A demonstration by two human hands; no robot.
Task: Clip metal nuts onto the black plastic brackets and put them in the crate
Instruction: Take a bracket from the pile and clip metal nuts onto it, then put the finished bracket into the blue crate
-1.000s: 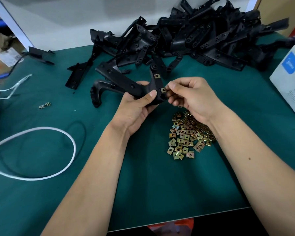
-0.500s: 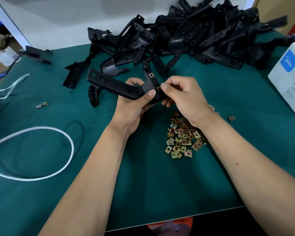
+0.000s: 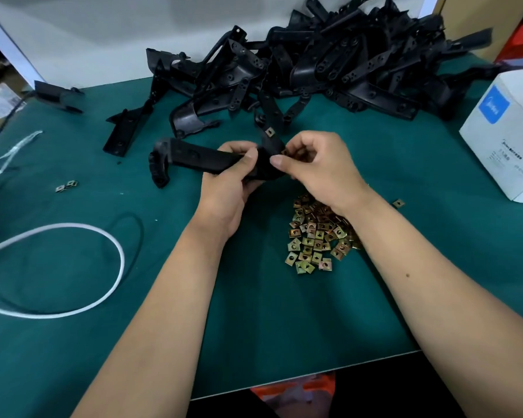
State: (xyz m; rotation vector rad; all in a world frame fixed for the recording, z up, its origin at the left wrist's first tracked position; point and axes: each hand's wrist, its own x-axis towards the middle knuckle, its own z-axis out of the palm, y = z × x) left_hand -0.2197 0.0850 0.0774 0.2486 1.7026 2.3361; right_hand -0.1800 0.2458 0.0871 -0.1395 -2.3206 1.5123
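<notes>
Progress looks early: the left hand [image 3: 224, 188] grips the bracket [image 3: 200, 156] above the mat, one nut [image 3: 270, 132] already clipped on its raised arm, while the right hand [image 3: 320, 167] pinches at the bracket's end, seemingly seating a second nut, too hidden to confirm. Loose nuts [image 3: 317, 236] lie heaped under the right wrist, and behind them a big pile [image 3: 329, 64] of brackets awaits fitting. No crate is in view, so nothing shows as stowed.

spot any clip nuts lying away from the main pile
Yes. One clip nut lies alone on the green mat, right of the nut pile. Two more clip nuts sit far left near the white cable.
</notes>
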